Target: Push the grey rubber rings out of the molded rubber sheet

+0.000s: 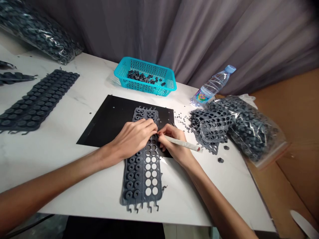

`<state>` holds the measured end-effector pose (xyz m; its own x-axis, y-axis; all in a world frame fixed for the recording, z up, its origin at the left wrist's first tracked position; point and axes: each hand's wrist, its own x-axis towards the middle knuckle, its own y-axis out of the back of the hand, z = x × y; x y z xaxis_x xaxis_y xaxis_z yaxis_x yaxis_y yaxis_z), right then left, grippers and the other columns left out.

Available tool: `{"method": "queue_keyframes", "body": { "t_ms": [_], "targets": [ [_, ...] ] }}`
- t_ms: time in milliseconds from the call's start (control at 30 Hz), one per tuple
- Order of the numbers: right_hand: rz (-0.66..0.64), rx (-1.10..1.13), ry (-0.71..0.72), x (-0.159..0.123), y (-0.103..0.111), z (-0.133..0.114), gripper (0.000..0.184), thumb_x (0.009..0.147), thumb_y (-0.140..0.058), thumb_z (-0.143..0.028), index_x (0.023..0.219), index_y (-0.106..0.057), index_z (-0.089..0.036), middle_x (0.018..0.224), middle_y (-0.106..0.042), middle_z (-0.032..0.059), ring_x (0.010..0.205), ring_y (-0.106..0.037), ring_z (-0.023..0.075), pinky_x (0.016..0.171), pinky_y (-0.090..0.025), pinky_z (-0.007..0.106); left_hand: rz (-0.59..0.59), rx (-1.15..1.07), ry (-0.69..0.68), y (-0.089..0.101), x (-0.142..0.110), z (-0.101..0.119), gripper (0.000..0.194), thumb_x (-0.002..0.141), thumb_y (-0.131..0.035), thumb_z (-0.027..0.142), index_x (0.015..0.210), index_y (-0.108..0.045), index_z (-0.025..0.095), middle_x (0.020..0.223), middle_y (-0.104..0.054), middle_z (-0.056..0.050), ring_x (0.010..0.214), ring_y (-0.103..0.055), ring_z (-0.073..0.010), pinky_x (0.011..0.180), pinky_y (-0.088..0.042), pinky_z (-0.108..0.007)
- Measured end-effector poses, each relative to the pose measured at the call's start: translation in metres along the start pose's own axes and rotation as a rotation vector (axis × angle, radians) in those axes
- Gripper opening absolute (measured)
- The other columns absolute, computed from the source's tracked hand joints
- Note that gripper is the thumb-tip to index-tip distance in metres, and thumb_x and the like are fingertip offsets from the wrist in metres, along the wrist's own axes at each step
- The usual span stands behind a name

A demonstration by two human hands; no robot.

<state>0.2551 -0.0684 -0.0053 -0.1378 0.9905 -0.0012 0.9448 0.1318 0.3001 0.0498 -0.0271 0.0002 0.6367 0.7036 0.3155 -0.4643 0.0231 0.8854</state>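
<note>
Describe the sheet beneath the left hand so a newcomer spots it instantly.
On the white table, find the black mat. Lying partly across it, beneath the left hand, is a long dark-grey sheet. Unlike the far-left sheet, its near end pairs two columns of raised rings with two of open holes.

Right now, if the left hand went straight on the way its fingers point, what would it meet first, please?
The left hand would most likely meet the right hand, which holds a pale stick-like tool just beyond it, though the exact gap in depth is hard to judge.
</note>
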Motion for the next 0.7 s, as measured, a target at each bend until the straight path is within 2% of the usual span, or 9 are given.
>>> {"method": "queue_keyframes", "body": {
  "t_ms": [100, 267, 400, 500, 600, 700],
  "targets": [
    [0.015, -0.013, -0.014, -0.001, -0.001, 0.000, 0.008, 0.094, -0.065, -0.024, 0.087, -0.063, -0.021, 0.068, -0.063, -0.0036, 0.055, -0.060, 0.0122, 0.049, -0.048, 0.020, 0.022, -0.211, 0.131, -0.001, 0.003, -0.002, 0.013, 0.107, -0.060, 0.027, 0.100, -0.068, 0.022, 0.102, -0.074, 0.002, 0.087, -0.070, -0.0166, 0.075, -0.047, -0.029],
    [0.015, 0.137, -0.003, -0.002, 0.006, -0.003, 0.014, 0.099, -0.069, -0.034, 0.096, -0.065, -0.020, 0.075, -0.067, -0.0013, 0.056, -0.062, 0.0122, 0.051, -0.052, 0.022, -0.073, -0.344, 0.110, 0.003, 0.005, -0.013, 0.015, 0.108, -0.060, 0.033, 0.106, -0.071, 0.024, 0.105, -0.072, 0.002, 0.091, -0.070, -0.0169, 0.084, -0.051, -0.030],
    [0.075, 0.172, 0.005, -0.003, 0.020, -0.005, 0.022, 0.096, -0.076, -0.040, 0.100, -0.065, -0.021, 0.073, -0.068, -0.0015, 0.055, -0.065, 0.0138, 0.055, -0.056, 0.026, -0.077, -0.341, 0.061, 0.004, 0.000, -0.019, 0.019, 0.109, -0.059, 0.037, 0.117, -0.072, 0.026, 0.114, -0.072, -0.001, 0.104, -0.070, -0.0199, 0.095, -0.052, -0.034],
    [0.025, 0.118, -0.005, -0.004, 0.027, -0.006, 0.023, 0.093, -0.081, -0.039, 0.097, -0.070, -0.019, 0.080, -0.073, 0.0019, 0.064, -0.070, 0.0158, 0.063, -0.059, 0.028, -0.060, -0.287, 0.002, 0.001, -0.004, -0.020, 0.023, 0.110, -0.055, 0.035, 0.122, -0.072, 0.025, 0.120, -0.071, -0.004, 0.113, -0.068, -0.0225, 0.101, -0.052, -0.038],
    [-0.001, 0.079, -0.024, -0.004, 0.025, -0.008, 0.024, 0.092, -0.081, -0.041, 0.095, -0.075, -0.018, 0.086, -0.076, 0.0043, 0.072, -0.074, 0.0177, 0.068, -0.060, 0.029, -0.047, -0.252, -0.016, -0.001, -0.005, -0.021, 0.024, 0.111, -0.055, 0.032, 0.124, -0.073, 0.024, 0.119, -0.071, -0.005, 0.114, -0.068, -0.0229, 0.102, -0.053, -0.039],
    [-0.006, 0.104, -0.046, -0.002, 0.018, -0.007, 0.023, 0.095, -0.077, -0.040, 0.095, -0.075, -0.018, 0.081, -0.075, 0.0037, 0.070, -0.074, 0.0168, 0.070, -0.061, 0.028, -0.046, -0.240, -0.016, -0.002, -0.005, -0.021, 0.024, 0.110, -0.055, 0.030, 0.125, -0.073, 0.024, 0.120, -0.071, -0.005, 0.114, -0.068, -0.0227, 0.103, -0.053, -0.040]
  ]
}}
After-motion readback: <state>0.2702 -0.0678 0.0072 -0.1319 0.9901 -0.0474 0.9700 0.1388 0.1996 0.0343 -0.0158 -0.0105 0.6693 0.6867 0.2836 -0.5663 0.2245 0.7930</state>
